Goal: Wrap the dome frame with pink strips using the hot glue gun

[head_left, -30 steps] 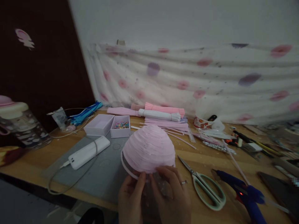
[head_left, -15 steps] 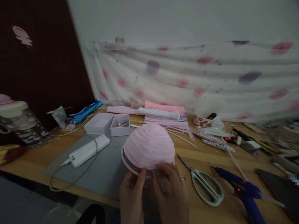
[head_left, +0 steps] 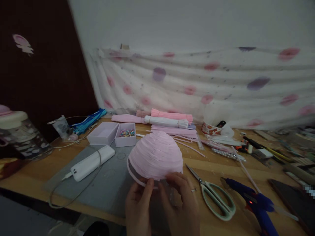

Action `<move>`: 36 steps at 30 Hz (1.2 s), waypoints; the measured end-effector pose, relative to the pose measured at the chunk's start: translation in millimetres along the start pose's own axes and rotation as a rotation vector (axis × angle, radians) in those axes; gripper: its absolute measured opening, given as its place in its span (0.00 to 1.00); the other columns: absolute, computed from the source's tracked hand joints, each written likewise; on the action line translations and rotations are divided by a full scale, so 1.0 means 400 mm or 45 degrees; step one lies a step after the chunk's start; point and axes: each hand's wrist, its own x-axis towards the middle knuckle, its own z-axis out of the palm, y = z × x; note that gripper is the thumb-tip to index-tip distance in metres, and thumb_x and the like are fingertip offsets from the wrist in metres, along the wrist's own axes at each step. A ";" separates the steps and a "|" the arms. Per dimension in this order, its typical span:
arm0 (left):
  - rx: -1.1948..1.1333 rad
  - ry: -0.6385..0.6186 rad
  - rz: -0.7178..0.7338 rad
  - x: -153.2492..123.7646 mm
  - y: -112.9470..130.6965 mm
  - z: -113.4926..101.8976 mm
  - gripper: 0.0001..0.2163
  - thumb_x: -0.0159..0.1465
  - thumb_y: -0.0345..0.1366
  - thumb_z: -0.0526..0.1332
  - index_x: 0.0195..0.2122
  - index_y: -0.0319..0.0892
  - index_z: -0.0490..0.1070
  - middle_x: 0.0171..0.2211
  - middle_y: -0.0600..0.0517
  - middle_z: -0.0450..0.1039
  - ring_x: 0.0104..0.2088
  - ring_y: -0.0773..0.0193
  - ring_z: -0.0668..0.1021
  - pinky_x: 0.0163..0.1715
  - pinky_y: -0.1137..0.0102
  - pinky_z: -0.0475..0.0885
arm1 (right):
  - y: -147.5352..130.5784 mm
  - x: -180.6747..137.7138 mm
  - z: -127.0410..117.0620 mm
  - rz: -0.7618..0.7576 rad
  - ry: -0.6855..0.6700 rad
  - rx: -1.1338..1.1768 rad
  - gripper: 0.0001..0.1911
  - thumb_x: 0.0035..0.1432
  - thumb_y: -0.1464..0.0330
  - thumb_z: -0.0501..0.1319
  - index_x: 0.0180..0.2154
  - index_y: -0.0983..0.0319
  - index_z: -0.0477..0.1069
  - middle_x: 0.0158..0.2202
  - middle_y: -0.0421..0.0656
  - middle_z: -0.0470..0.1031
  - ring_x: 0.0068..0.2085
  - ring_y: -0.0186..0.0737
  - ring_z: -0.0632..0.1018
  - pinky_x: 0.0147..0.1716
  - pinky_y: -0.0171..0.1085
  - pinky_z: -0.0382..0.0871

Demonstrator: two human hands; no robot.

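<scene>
A pale pink dome (head_left: 157,154), wrapped in rows of fuzzy pipe cleaner, stands in front of me over a clear base partly hidden by my hands. Along its lower left edge a loose pink pipe cleaner (head_left: 131,173) bows away, leaving a dark gap. My left hand (head_left: 141,200) pinches this strip between thumb and fingers at the front of the rim. Closed at the dome's lower right edge is my right hand (head_left: 180,196), a ring on one finger, its fingertips touching the rim. Scissors (head_left: 214,196) lie just right of it.
A blue glue gun (head_left: 253,200) with a red light lies at the right. Bundles of pipe cleaners (head_left: 167,121) and a box of beads (head_left: 126,134) are behind the dome. A white power bank (head_left: 92,164) with a cable rests on the grey mat (head_left: 98,193); a bottle (head_left: 24,134) stands far left.
The view has shifted slightly, so most things sit a little lower in the picture. Both hands keep their places at the dome's front rim, with only slight finger movement.
</scene>
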 end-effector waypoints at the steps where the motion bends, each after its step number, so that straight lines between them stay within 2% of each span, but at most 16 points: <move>1: 0.018 -0.004 0.006 0.000 -0.001 -0.001 0.18 0.45 0.47 0.77 0.32 0.40 0.81 0.30 0.48 0.83 0.31 0.59 0.82 0.34 0.70 0.75 | 0.002 0.000 0.001 0.006 -0.003 -0.008 0.10 0.62 0.68 0.64 0.46 0.57 0.69 0.42 0.45 0.76 0.42 0.44 0.81 0.38 0.41 0.80; 5: 0.062 -0.042 0.013 0.005 -0.010 -0.006 0.19 0.46 0.47 0.77 0.32 0.39 0.82 0.32 0.46 0.84 0.34 0.56 0.83 0.36 0.67 0.76 | 0.010 0.001 0.001 0.006 0.007 -0.030 0.09 0.63 0.69 0.63 0.45 0.57 0.69 0.41 0.44 0.76 0.41 0.42 0.81 0.37 0.39 0.80; 13: 0.007 -0.053 -0.015 -0.005 -0.017 -0.013 0.16 0.48 0.45 0.77 0.34 0.41 0.82 0.32 0.48 0.84 0.33 0.58 0.83 0.36 0.69 0.76 | -0.016 0.003 0.002 0.037 0.087 -0.029 0.04 0.64 0.68 0.61 0.42 0.57 0.69 0.39 0.42 0.75 0.40 0.41 0.79 0.39 0.39 0.77; 17: -0.003 -0.077 -0.012 -0.008 -0.023 -0.017 0.17 0.48 0.46 0.76 0.34 0.41 0.82 0.35 0.47 0.84 0.37 0.56 0.83 0.40 0.67 0.76 | -0.008 -0.003 -0.001 -0.009 0.047 -0.074 0.07 0.62 0.69 0.63 0.43 0.57 0.69 0.39 0.43 0.76 0.40 0.42 0.80 0.38 0.39 0.77; 24: 0.004 -0.072 -0.059 -0.004 -0.035 -0.016 0.18 0.48 0.46 0.76 0.35 0.41 0.82 0.38 0.45 0.85 0.42 0.51 0.83 0.47 0.62 0.75 | 0.008 -0.010 0.000 0.006 0.011 -0.088 0.08 0.63 0.70 0.62 0.44 0.56 0.69 0.41 0.44 0.75 0.43 0.42 0.79 0.41 0.39 0.77; 30: -0.055 -0.085 -0.099 -0.001 -0.044 -0.017 0.18 0.46 0.46 0.77 0.35 0.42 0.83 0.37 0.46 0.85 0.41 0.54 0.83 0.45 0.66 0.76 | 0.013 -0.015 -0.003 0.009 -0.010 -0.083 0.08 0.63 0.70 0.62 0.45 0.56 0.68 0.42 0.42 0.74 0.44 0.40 0.78 0.43 0.37 0.76; 36: -0.073 -0.042 -0.119 -0.016 -0.036 -0.017 0.18 0.45 0.47 0.78 0.34 0.43 0.83 0.35 0.47 0.85 0.39 0.53 0.84 0.43 0.64 0.77 | -0.007 -0.019 -0.001 0.059 0.036 -0.009 0.07 0.62 0.71 0.62 0.43 0.56 0.70 0.41 0.42 0.74 0.43 0.40 0.78 0.42 0.37 0.75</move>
